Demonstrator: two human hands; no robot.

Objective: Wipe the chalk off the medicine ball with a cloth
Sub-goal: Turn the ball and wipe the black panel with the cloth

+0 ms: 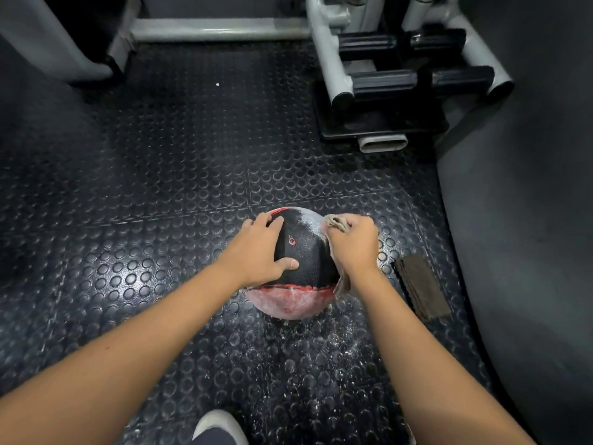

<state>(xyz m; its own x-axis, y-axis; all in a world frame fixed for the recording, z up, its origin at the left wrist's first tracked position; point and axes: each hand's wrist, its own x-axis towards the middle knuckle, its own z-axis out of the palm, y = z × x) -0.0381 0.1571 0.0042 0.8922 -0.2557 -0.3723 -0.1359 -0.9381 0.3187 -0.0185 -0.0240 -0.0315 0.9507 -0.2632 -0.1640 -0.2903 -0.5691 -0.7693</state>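
Black studded rubber flooring (160, 187) fills the view, and the medicine ball (305, 252) sits on it between the two hands, its black top crossed by red stripes. The left hand (260, 252) lies on the ball's upper left side, fingers spread and thumb laid flat across the black surface. The right hand (353, 245) is curled round a pale cloth (335, 222), bunched against the ball's upper right, where a white chalk smear (308, 218) shows; more cloth hangs below the wrist. Chalk also coats the reddish lower panel (288, 303) nearest the person. White dust (321, 348) speckles the floor between the forearms. Just right of the right hand lies a folded brown rag (422, 287), apart from the ball. Well beyond the right hand stands a grey gym machine (401, 81) with black ribbed pads; beyond the left hand runs a grey floor bar (218, 28). A shoe toe (215, 422) shows below the left forearm.
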